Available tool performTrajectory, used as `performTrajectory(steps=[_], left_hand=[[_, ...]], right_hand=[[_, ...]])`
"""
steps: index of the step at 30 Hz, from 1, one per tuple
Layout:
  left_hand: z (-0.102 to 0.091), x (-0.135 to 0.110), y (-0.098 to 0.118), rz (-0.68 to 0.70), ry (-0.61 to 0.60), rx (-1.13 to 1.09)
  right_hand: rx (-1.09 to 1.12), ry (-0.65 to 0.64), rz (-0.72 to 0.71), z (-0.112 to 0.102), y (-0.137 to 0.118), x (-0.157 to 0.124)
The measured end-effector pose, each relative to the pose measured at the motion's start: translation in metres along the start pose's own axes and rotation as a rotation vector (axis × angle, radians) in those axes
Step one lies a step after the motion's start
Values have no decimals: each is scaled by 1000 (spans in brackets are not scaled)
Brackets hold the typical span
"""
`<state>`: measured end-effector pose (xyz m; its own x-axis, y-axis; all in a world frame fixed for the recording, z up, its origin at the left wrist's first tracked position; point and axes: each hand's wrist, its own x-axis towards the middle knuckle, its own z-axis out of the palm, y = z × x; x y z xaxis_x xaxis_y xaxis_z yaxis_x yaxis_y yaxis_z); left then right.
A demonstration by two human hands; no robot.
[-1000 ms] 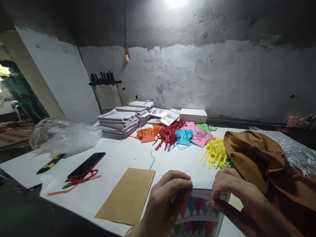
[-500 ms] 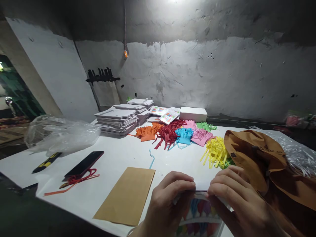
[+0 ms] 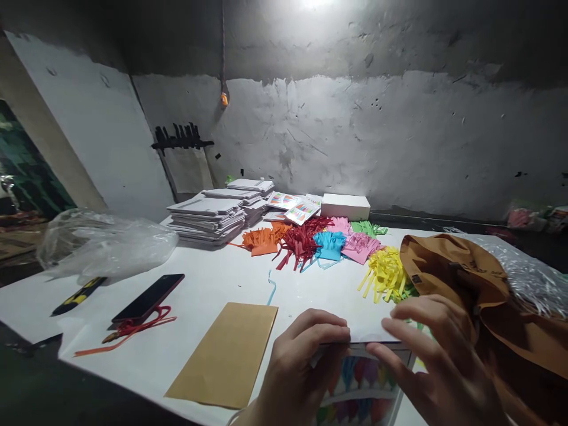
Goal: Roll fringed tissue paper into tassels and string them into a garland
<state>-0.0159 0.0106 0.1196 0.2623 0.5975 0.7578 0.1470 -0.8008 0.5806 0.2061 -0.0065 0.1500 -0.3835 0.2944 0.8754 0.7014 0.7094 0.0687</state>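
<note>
At the table's near edge stands a flat-topped box or packet [image 3: 366, 387], its front printed with rows of coloured tassels. My left hand [image 3: 299, 364] is closed on its left top edge, fingers on top and thumb at the front. My right hand [image 3: 441, 355] hovers at the right corner with thumb and fingers apart, gripping nothing. To the left of my left hand lies a brown paper sheet or envelope [image 3: 224, 355]. Beyond my right hand is a yellow fringed paper bundle [image 3: 385, 275], with a brown cloth hat [image 3: 457, 266] beside it.
Stacks of flat white packaging [image 3: 206, 219] stand at the back left, near printed packets [image 3: 302, 211] and a white box [image 3: 345, 206]. Red fringed paper [image 3: 299, 244] and blue fringed paper [image 3: 329, 245] lie mid-table. A phone [image 3: 148, 299], a cutter [image 3: 80, 296] and a plastic bag [image 3: 110, 245] lie left.
My right hand has let go of the box's top edge; its fingers have lifted and spread to the right. My left hand has stayed in place on the box.
</note>
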Motion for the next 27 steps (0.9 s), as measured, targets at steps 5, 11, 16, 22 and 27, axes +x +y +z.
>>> performTrajectory(steps=[5,11,16,22,27], left_hand=[[1,-1,3,-11,0,5],[6,-3,2,70,8,14],[2,-7,-4,20,20,11],[4,-11,-7,-83,81,-99],[30,-52,-31,-320,252,-290]], right_hand=[[-10,-143,-147,0,5,-8],[165,-151,-120,8,0,10],[158,-151,-85,1,12,10],[76,-100,157,-8,36,-23],[529,-214,666,20,29,-98]])
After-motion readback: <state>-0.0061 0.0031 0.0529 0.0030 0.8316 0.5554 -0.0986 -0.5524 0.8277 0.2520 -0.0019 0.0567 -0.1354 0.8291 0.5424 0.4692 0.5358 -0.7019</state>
